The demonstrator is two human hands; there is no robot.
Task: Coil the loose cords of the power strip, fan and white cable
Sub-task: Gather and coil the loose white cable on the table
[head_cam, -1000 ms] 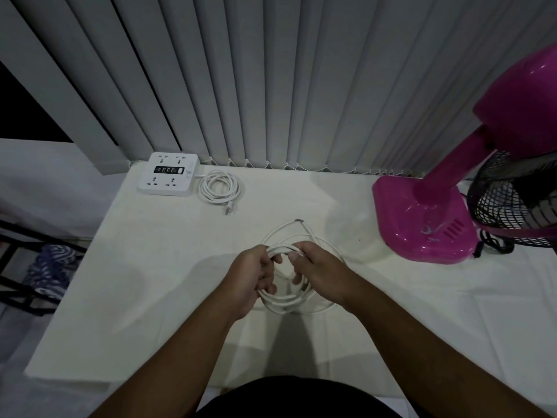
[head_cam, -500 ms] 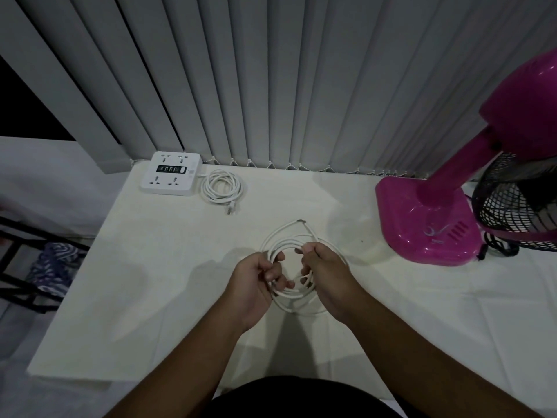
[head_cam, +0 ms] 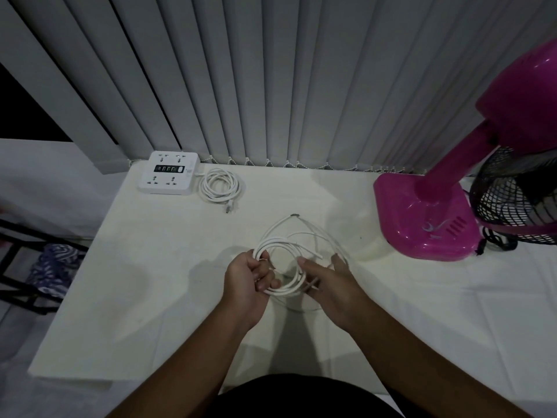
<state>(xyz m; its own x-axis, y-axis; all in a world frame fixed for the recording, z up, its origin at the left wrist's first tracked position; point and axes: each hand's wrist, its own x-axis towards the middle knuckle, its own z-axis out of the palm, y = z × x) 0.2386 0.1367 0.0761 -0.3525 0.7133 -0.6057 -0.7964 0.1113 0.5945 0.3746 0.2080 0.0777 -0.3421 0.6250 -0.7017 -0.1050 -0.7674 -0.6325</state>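
White cable (head_cam: 281, 251) is the one being worked on, in the only view there is (head cam). It sits on the table (head_cam: 150, 267) to the left of the pink fan (head_cam: 422, 215), a bit nearer the person than the fan's base, not touching it. The left hand (head_cam: 245, 282) has its fingers curled round the side of the loops away from the fan. The right hand (head_cam: 328, 282) is on the fan-side of the loops, thumb on top and fingers reaching out underneath, so it looks like a loose pinch rather than a proper grab. My worry is that the loops aren't even. A wider outer loop bulges away from the person with one tip poking out, and another loose end sticks out toward the fan. If that light pinch lets go, I reckon the stiff cable springs open and the bundle goes sloppy. The free ends could also snag a loop and knot when they get tucked in. Pulling hard could drag the wide loop toward the fan's base. The power strip (head_cam: 168, 173) is well off to the fan's left by the blinds, with its cord (head_cam: 220, 187) already coiled beside it. The fan's black cord (head_cam: 494, 241) is bunched just behind its base; can't tell how tidy it is.
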